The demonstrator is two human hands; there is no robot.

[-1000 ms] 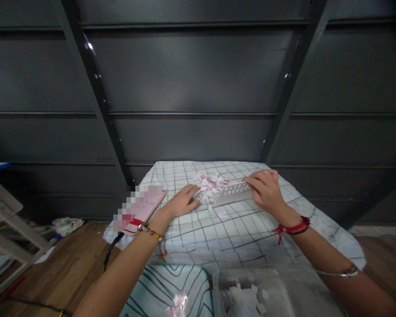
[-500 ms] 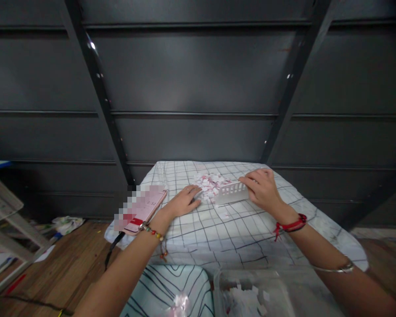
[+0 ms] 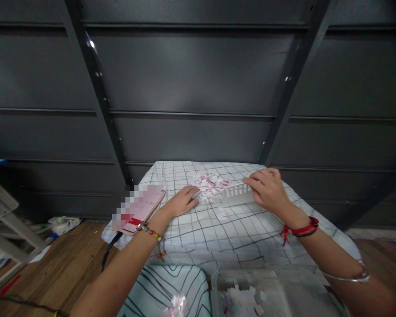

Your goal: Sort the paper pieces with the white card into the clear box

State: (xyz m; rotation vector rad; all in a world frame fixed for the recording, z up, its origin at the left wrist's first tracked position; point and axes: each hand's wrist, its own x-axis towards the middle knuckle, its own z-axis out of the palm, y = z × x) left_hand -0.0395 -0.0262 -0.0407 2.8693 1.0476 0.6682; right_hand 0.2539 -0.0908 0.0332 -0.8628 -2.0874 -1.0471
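A pile of small white and pink paper pieces [image 3: 211, 185] lies on the checked cloth. At its left edge rests my left hand [image 3: 184, 201], fingers stretched out and thumb apart, holding nothing. My right hand [image 3: 266, 187] pinches the right end of a white slotted plastic piece [image 3: 238, 196], which stands on edge over the cloth just right of the pile. Whether that piece is a flat panel or the side of a small basket, I cannot tell. A few loose paper bits [image 3: 221, 214] lie in front of it.
A phone [image 3: 148, 209] with a cable lies at the cloth's left. Nearer me are a clear plastic box [image 3: 273, 286] with paper pieces inside and a teal patterned cushion [image 3: 174, 277] bearing a shiny plastic wrapper [image 3: 179, 304]. A dark panelled wall [image 3: 191, 75] stands behind the table [image 3: 201, 237].
My right hand has shifted slightly right with the slotted plastic piece, away from the pile. Loose paper bits show more clearly in front of it. My left hand has hardly moved.
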